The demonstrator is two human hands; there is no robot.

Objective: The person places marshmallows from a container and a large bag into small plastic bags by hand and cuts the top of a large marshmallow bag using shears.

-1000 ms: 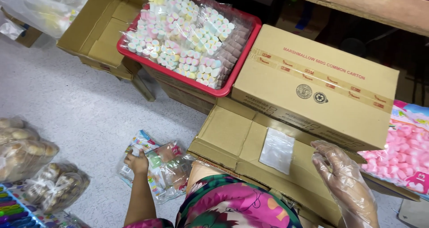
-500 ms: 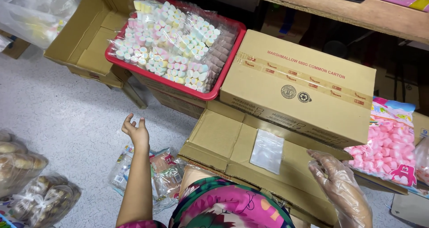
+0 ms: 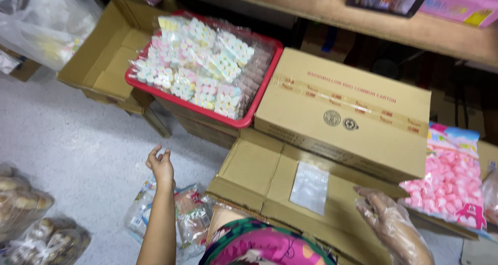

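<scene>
Left hand (image 3: 161,164) bare, raised, fingers loosely curled, grasping nothing. Just below it, clear crinkled snack packets (image 3: 188,213) with colourful contents, lying on the floor. Right hand (image 3: 392,225) in a clear plastic glove, spread wide, empty, over the flat cardboard box (image 3: 270,179).

A tray (image 3: 262,96) of packed sweets (image 3: 199,65) sat on stacked cartons, with an open box (image 3: 101,62) to its left and a sealed carton (image 3: 345,112) to its right. Before the sealed carton lay a flattened carton (image 3: 270,179) bearing a small plastic bag (image 3: 309,187). A marshmallow bag (image 3: 451,177) leaned at the right. The left hand (image 3: 161,165) hovered above snack packets (image 3: 189,213) on the floor (image 3: 78,151) (the right hand (image 3: 389,223) was over the flattened carton). A shelf (image 3: 363,21) ran behind.
</scene>
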